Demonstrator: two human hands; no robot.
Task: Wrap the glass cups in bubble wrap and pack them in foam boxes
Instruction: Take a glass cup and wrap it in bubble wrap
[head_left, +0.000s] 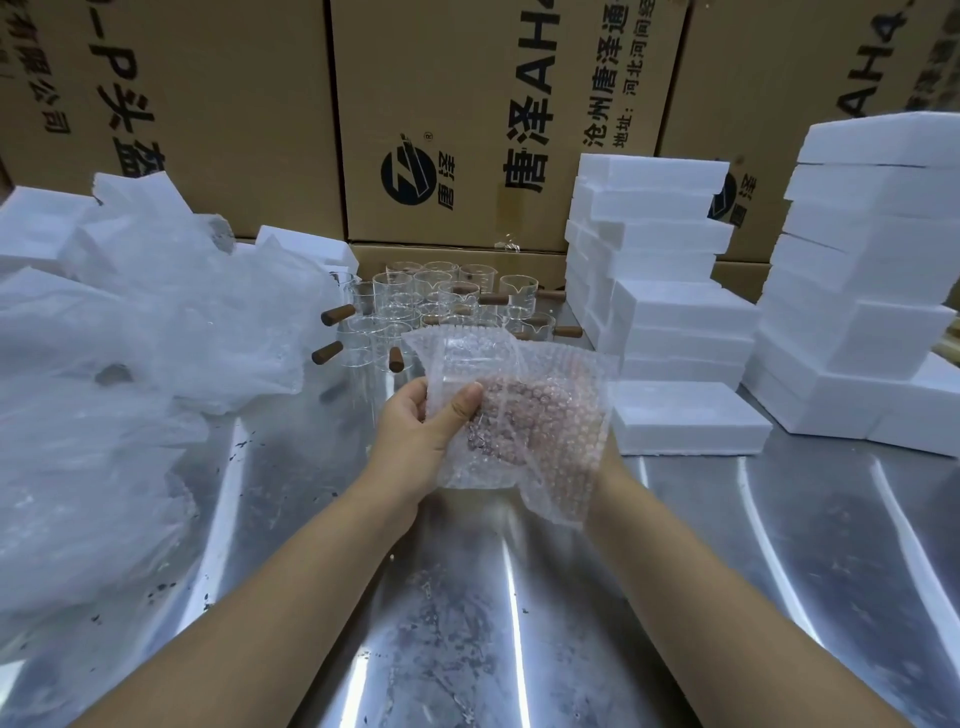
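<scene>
Behind, 12 o'clock: cardboard cartons (457, 104) walling the steel table (467, 623)
9 o'clock: heap of plastic bags (130, 322), edge just beside the cups
12 o'clock: glass cups (415, 291), wooden handles, near ones hidden by bubble wrap (566, 374)
2 o'clock: foam boxes (670, 312), stacked
Left hand (415, 431): thumb and fingers pinch the wrap's left edge
Right hand (540, 426): under the wrap, blurred through it, so its grip cannot be told
Wrap position: centre, held above the table

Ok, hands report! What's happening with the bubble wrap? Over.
Left hand pinches bubble wrap edge. Right hand behind the wrap, grip unclear. Glass cups stand beyond, foam boxes stacked right. Nothing blocking.
</scene>
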